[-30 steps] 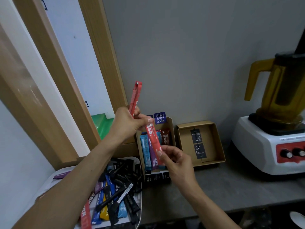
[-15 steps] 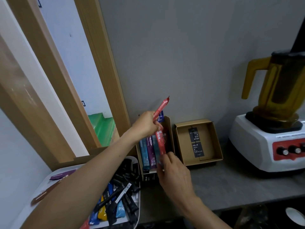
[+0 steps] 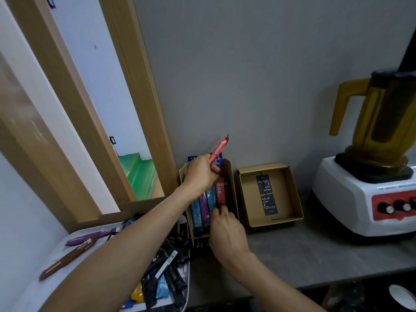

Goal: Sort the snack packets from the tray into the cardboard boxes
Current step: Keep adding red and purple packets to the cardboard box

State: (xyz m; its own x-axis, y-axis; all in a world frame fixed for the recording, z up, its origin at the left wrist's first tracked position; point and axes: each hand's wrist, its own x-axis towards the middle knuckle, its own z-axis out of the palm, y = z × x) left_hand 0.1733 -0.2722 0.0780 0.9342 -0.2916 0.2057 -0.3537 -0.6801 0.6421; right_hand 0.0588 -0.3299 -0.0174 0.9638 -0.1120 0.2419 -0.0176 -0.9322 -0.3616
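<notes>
Four packets stand in my left box (image 3: 231, 176); my left hand (image 3: 199, 174) grips a red packet (image 3: 217, 150), many remain on the tray (image 3: 67, 246).

Both hands have lowered, and the red packet (image 3: 220, 192) now lies inside the left cardboard box (image 3: 232, 183).

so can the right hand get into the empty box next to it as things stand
Probably yes. The right hand sits at the filled box, and the empty box lies just beside it, open-topped, with nothing between them.
</notes>
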